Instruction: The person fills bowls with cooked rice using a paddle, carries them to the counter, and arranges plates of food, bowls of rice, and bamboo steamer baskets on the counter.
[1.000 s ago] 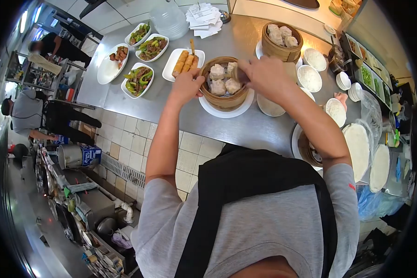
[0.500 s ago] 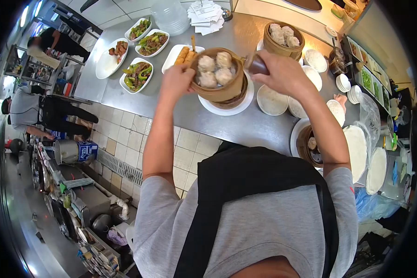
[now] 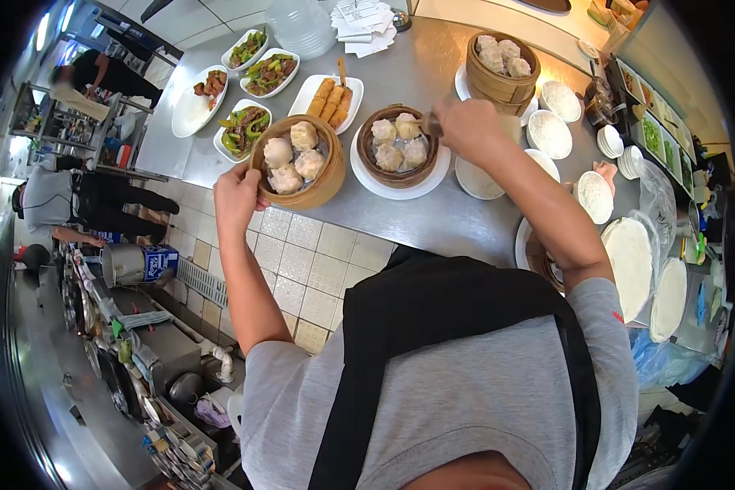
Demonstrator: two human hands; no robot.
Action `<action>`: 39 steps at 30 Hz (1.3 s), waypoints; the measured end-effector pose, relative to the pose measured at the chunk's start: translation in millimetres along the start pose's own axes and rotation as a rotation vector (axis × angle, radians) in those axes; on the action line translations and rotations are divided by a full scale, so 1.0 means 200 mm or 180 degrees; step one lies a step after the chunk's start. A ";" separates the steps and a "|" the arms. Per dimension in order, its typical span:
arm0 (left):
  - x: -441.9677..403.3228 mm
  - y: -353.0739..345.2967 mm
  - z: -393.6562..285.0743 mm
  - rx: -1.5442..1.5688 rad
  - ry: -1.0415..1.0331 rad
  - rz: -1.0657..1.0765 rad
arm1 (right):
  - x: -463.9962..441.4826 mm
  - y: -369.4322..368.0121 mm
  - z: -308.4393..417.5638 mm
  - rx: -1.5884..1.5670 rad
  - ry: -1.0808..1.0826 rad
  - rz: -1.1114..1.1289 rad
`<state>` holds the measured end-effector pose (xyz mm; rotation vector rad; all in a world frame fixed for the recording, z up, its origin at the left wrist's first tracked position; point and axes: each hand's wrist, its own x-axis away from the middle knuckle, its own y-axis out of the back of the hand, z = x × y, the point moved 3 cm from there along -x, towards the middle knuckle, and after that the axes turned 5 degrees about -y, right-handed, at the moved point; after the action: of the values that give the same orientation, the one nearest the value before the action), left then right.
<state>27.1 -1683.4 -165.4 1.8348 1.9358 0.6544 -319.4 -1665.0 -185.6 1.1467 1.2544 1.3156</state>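
Observation:
My left hand (image 3: 238, 196) grips the rim of a bamboo steamer (image 3: 328, 186) that holds several dumplings, at the table's front edge. To its right, a darker bamboo steamer (image 3: 377, 173), also with dumplings inside, rests on a round white plate (image 3: 416, 191). My right hand (image 3: 470, 131) is closed at that steamer's right rim, around a small brown object (image 3: 430, 124); its kind is unclear. Behind the two steamers lie fried rolls (image 3: 329, 102) on a white dish (image 3: 353, 86).
Dishes of meat and green vegetables (image 3: 271, 73) stand at the left. Another dumpling steamer (image 3: 498, 86) and bowls of rice (image 3: 550, 133) are at the right. Paper slips (image 3: 363, 28) lie at the back. Two people work at the far left, beyond the tiled floor (image 3: 302, 253).
My left hand has moved the upper steamer leftward off the lower one, uncovering the dumplings and the fried rolls. My right hand has shifted slightly left to the lower steamer's rim.

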 end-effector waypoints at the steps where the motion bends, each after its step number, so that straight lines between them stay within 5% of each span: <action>1: -0.01 -0.02 0.01 -0.0003 -0.0004 0.0069 | 0.01 0.00 -0.02 0.0189 -0.0095 0.0008; 5: -0.06 -0.16 0.00 0.0145 -0.0174 0.0303 | 0.10 0.06 -0.03 0.0168 0.0207 0.0677; 7: -0.08 -0.28 -0.06 0.0308 -0.0288 0.0475 | 0.11 0.05 -0.05 -0.0597 0.0230 0.0928; 13: -0.24 -0.63 -0.08 -0.0361 -0.1045 0.0592 | 0.25 0.18 -0.44 -0.2284 -0.0336 -0.0051; 21: -0.18 -0.70 -0.16 0.0125 -0.0659 0.0966 | 0.61 0.46 -1.36 -0.1530 -0.2271 -0.2913; 25: -0.19 -0.71 -0.16 0.0119 -0.0610 0.1001 | 0.66 0.27 -1.78 -0.0677 -0.2738 -0.3409; 27: -0.18 -0.70 -0.11 0.0236 -0.0557 0.0841 | 0.68 0.10 -1.95 -0.0726 -0.3334 -0.3087; 28: -0.19 -0.69 -0.07 0.0312 -0.0560 0.0721 | 0.61 -0.30 -2.54 -0.0014 -0.2136 -0.2929; 29: -0.14 -0.67 -0.14 0.0192 -0.0511 0.0787 | 0.61 -0.23 -2.42 0.1708 -0.0915 -0.2722; 30: -0.13 -0.67 -0.15 0.0122 -0.0579 0.0710 | 0.60 -0.21 -2.41 0.1030 -0.0568 -0.2474; 31: -0.09 -0.66 -0.18 0.0113 -0.0643 0.0485 | 0.65 -0.30 -2.39 -0.0540 -0.2961 -0.3232; 32: -0.07 -0.63 -0.16 0.0183 -0.0570 0.0468 | 0.68 -0.24 -2.25 -0.0856 -0.2884 -0.2963; 33: -0.09 -0.65 -0.17 0.0299 -0.0579 0.0571 | 0.66 -0.45 -2.54 -0.1097 -0.1901 -0.2691; 34: -0.12 -0.66 -0.10 0.0212 -0.0741 0.0446 | 0.64 -0.54 -2.62 0.0000 -0.1597 -0.2613; 35: -0.11 -0.68 -0.13 0.0439 -0.0670 0.0498 | 0.71 -0.37 -2.36 -0.0951 -0.2163 -0.2372; 37: -0.12 -0.72 -0.10 0.0862 -0.0809 0.0534 | 0.79 -0.35 -2.39 -0.0842 -0.2847 -0.2440; 39: -0.21 -0.72 0.07 0.0566 -0.1225 0.0360 | 0.95 -0.10 -2.20 -0.0016 -0.2717 -0.2938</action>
<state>-79.7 -1728.8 -260.9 2.0121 1.6883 0.1441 -777.2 -1522.6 -217.8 0.7906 0.9066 0.0932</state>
